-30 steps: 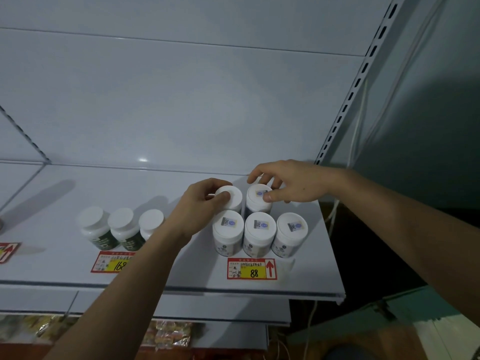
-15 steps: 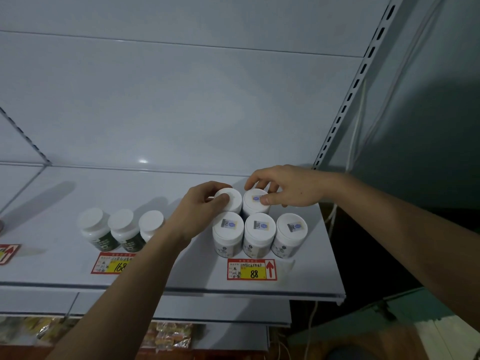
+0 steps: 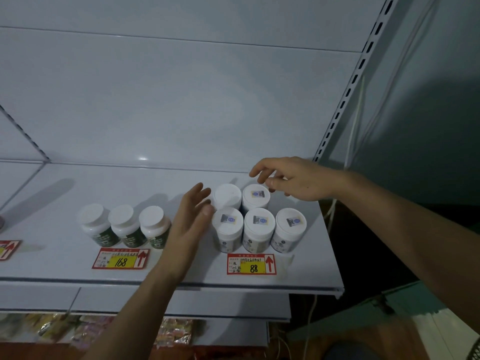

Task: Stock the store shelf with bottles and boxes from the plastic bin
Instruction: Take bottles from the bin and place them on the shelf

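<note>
Five white bottles [image 3: 259, 222] stand grouped on the white store shelf [image 3: 78, 183], directly behind the red-and-yellow price tag marked 88 [image 3: 251, 264]: three in a front row, two more touching them behind. Four of the lids carry small printed stickers; the rear bottle farthest from the shelf's right edge has a plain white lid [image 3: 227, 196].

The left hand [image 3: 191, 224] hangs just beside that plain-lidded bottle, on the side away from the shelf's right edge, its fingers straight and loosely spread, gripping nothing. The thumb tip sits close to the front bottle nearest it; whether it actually touches cannot be told.

The right hand [image 3: 293, 179] hovers over the stickered rear bottle [image 3: 255, 197], fingers relaxed and slightly curled, parted, holding nothing. The fingertips [image 3: 255, 173] lie above and behind that bottle's lid, apart from it.

Further from the 88 tag, beyond the left forearm, three dark-labelled bottles with white caps [image 3: 124, 226] stand in a row behind a second price tag marked 168 [image 3: 120, 259]. A perforated metal upright [image 3: 350, 87] rises at the shelf's right rear corner, with thin cables [image 3: 355, 120] hanging just beside it. Below the shelf, colourful foil packets [image 3: 85, 331] lie on a lower level.
</note>
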{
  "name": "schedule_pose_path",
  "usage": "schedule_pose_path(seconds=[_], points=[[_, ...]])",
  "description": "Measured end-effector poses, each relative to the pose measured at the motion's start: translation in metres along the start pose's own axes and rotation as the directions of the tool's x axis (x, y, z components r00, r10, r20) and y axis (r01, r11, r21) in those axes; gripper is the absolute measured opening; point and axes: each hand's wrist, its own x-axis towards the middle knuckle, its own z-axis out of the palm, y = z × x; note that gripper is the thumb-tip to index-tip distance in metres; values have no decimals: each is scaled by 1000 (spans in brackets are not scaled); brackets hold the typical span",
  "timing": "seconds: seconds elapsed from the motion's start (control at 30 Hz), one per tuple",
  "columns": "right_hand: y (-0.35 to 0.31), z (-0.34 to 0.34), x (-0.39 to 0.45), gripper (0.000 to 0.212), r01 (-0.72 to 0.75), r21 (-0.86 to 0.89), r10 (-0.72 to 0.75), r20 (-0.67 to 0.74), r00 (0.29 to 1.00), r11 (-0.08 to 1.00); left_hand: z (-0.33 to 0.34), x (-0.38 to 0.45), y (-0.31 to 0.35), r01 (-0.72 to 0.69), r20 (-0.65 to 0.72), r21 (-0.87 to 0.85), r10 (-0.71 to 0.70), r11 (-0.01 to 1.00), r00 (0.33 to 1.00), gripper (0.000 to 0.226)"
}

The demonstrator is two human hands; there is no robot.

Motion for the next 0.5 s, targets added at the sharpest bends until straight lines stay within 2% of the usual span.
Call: schedule_pose_path(seconds=[0.1, 0.2, 0.5], points=[[-1, 5, 0, 29, 2, -27, -2, 10, 1000, 1000, 3, -9, -7, -61, 97, 113, 50, 992, 994, 114], [1, 7, 1, 29, -4, -29, 5, 17, 1000, 1000, 2, -6, -11, -82, 170, 184, 50, 980, 984, 130], [-8, 9, -4, 29, 8, -107, -11, -28, 1000, 994, 8, -9, -4, -133, 143, 166, 109, 977, 984, 105]])
